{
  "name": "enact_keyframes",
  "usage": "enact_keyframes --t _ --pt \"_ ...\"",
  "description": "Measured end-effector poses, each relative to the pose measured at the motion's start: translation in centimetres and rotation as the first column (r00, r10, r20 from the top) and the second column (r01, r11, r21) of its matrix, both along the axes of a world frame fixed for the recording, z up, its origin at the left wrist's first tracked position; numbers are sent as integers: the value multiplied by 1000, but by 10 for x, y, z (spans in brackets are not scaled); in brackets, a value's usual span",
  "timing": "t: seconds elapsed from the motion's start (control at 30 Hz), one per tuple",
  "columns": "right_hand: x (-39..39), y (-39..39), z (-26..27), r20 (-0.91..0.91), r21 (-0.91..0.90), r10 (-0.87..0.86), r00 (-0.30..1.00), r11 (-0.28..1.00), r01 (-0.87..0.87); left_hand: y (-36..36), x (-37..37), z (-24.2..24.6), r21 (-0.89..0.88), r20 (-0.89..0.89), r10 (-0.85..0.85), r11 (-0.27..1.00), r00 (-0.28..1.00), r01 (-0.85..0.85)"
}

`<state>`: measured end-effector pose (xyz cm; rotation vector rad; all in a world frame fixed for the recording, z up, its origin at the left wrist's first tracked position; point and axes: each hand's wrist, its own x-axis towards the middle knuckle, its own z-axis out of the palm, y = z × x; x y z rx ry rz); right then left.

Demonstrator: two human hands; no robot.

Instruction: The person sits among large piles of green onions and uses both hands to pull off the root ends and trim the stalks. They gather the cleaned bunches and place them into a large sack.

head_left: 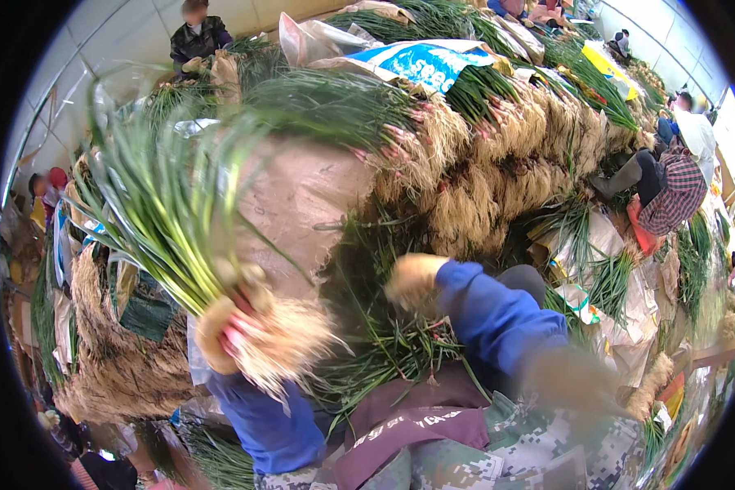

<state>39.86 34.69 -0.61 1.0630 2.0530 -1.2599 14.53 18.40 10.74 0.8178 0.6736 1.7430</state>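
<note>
My left hand (220, 337), in a tan glove with a blue sleeve, is closed around a bunch of green plants (184, 263). The bunch has long leaves fanned up and left, pinkish stem bases and pale, stringy roots (294, 337) pointing right. My right hand (416, 278), also gloved, is blurred by motion to the right of the bunch, above loose green plants (404, 355); its fingers cannot be made out. Brown sacking (300, 208) lies in front of me, behind the held bunch. A maroon apron (404, 429) covers my lap.
Stacked bunches with roots outward (484, 202) rise ahead and to the right. Another root-faced stack (116, 355) stands at left. A blue and white printed sack (422, 61) lies over the far bunches. One person (199, 37) is at the back left; another (667, 184) sits at right.
</note>
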Motion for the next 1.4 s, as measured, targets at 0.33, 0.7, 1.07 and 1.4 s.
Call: enact_keyframes --t 0.33,0.7,1.07,1.4 --pt "-69 192 4 -314 842 -187 931 398 364 63 4 -90 -315 308 -40 939 950 141" --pt "-39 -41 12 -882 434 82 464 526 731 30 37 -101 -350 263 -164 902 951 252" --pt "-18 -94 14 -658 481 80 749 809 336 -24 40 -126 -462 186 -99 869 978 176" --pt "-53 -90 -27 -559 -734 -744 366 649 201 -37 59 -99 -307 401 -131 913 906 268"
